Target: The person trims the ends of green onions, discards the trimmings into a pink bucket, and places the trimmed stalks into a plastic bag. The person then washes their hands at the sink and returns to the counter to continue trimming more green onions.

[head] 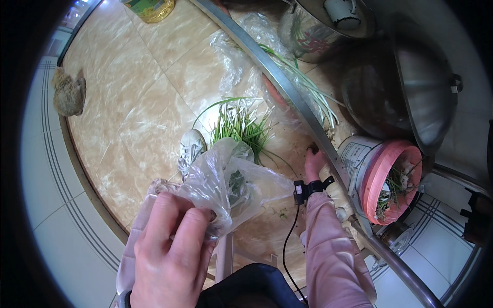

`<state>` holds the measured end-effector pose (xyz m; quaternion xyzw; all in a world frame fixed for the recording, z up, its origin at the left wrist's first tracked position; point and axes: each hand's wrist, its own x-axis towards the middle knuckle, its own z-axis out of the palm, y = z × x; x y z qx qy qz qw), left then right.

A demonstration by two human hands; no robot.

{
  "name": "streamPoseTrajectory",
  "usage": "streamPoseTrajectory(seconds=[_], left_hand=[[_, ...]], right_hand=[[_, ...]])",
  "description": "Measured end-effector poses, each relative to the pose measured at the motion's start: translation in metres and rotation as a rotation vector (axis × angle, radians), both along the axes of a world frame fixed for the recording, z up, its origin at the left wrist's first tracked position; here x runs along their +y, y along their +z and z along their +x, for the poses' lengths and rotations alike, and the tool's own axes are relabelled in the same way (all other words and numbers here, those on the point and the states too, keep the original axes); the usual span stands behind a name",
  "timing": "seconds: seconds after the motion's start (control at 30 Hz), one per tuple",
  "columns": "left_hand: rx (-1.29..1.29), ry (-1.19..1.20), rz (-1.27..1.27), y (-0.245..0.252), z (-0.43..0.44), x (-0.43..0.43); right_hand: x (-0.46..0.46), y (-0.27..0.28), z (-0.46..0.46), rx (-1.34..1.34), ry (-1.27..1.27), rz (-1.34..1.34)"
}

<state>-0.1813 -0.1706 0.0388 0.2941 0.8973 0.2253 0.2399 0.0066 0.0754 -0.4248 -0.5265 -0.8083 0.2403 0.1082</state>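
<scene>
My left hand (173, 235) grips the gathered top of a clear plastic bag (215, 173), close to the camera. Something green (237, 184) shows through the plastic. Low near the floor, my right hand (315, 164) has its fingers closed around a small dark clump of debris (314, 148); the fingertips are partly hidden. A black strap with a cabled device (304, 191) circles that wrist. Beyond the bag, a pile of green stalks with white ends, like garlic chives (240, 127), lies on the floor beside a white shoe (191, 150).
A curved metal rail (281, 81) crosses above the floor on the right. Past it are a pink-rimmed bucket (369, 181) of plant scraps, long scallions (308, 84) on plastic film (238, 73), a steel pot (308, 36) and a large metal basin (423, 88). An oil jug (154, 9) stands far off.
</scene>
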Motion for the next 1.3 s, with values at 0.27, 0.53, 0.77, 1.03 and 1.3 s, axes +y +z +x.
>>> streamPoseTrajectory(seconds=[0.27,0.53,0.77,1.03,1.3], left_hand=[[-0.035,0.026,0.015,0.001,0.002,-0.003],[-0.018,0.016,0.017,-0.002,0.002,-0.001],[-0.07,0.006,-0.04,0.004,0.002,-0.001],[-0.002,0.044,0.004,0.0,0.008,0.002],[0.034,0.029,-0.022,-0.003,0.007,0.004]], right_hand=[[-0.002,0.028,-0.001,0.171,-0.072,-0.19],[0.02,0.002,-0.018,-0.056,-0.038,-0.124],[-0.004,0.033,0.053,0.515,-0.292,-0.482],[-0.043,0.036,0.147,0.555,-0.525,-0.646],[-0.049,-0.003,0.11,0.157,-0.295,-0.021]])
